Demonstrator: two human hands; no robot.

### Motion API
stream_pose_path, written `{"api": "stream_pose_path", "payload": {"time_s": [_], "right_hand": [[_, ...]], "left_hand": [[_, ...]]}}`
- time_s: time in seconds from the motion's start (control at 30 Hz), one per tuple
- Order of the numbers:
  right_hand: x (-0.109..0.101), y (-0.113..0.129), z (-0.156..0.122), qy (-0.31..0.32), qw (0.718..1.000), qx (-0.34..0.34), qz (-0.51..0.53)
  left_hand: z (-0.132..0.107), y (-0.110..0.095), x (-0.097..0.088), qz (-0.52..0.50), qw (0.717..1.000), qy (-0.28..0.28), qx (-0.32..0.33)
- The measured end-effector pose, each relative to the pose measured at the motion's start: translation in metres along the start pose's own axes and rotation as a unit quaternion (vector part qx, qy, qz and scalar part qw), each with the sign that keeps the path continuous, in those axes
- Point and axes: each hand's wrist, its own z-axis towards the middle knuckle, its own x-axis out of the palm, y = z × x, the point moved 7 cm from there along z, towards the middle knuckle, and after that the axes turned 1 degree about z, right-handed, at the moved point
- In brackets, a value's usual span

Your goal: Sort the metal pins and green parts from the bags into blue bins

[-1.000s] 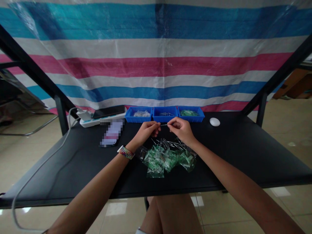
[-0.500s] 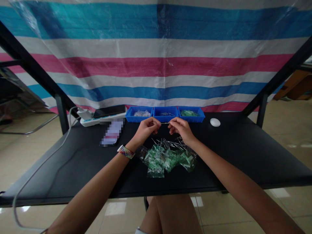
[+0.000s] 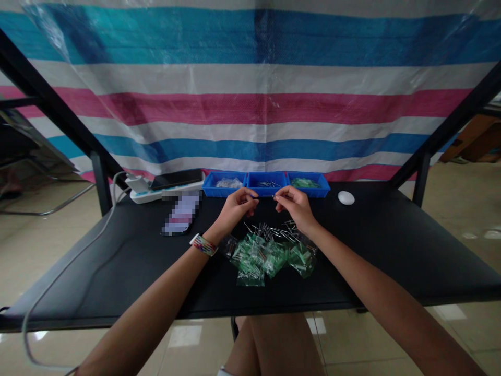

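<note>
Thin rod [image 3: 267, 196] near the centre of the frame, pinched in the fingertips of both left hand [image 3: 236, 206] and right hand [image 3: 296, 207]. Apparently mid two-handed handling, next calling for steady, aligned fingertips. Farther out, green packets [image 3: 256, 256] at lower centre, blue trays [image 3: 219, 192] across the middle.

The left arm [image 3: 152, 305] and right arm [image 3: 376, 290] reach forward, converging from the lower corners; the left hand [image 3: 235, 206] and right hand [image 3: 296, 207] face each other, slightly apart; fingers [image 3: 284, 202] curl, pinched against thumbs; bare legs [image 3: 274, 344] show below.
</note>
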Motion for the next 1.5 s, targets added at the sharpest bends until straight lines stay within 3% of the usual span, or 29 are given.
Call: {"api": "stream_pose_path", "payload": {"time_s": [0.17,0.33,0.5,0.73,0.97,1.23,1.37,1.5], "right_hand": [[-0.025,-0.001,0.009,-0.098,0.995,-0.030,-0.016],[-0.039,-0.003,0.016,-0.144,0.986,-0.071,-0.045],[-0.043,-0.007,0.021,-0.162,0.979,-0.088,-0.085],[-0.041,-0.016,0.027,-0.116,0.982,-0.067,-0.129],[-0.043,-0.016,0.023,-0.133,0.981,-0.068,-0.127],[-0.033,-0.011,0.017,-0.104,0.986,-0.062,-0.119],[-0.017,-0.010,0.011,-0.037,0.994,-0.029,-0.101],[0.005,-0.010,0.002,0.060,0.995,0.003,-0.080]], "left_hand": [[-0.001,0.005,0.005,0.092,0.995,0.041,0.004],[-0.008,-0.005,0.015,0.336,0.928,0.118,0.107],[-0.012,-0.004,0.022,0.387,0.899,0.167,0.118],[-0.015,-0.003,0.027,0.359,0.900,0.210,0.127],[-0.013,-0.001,0.028,0.352,0.899,0.226,0.129],[-0.006,0.008,0.016,0.210,0.956,0.204,0.002],[-0.005,0.004,0.014,0.088,0.979,0.183,-0.020],[-0.004,0.000,0.013,0.042,0.988,0.148,-0.011]]}}
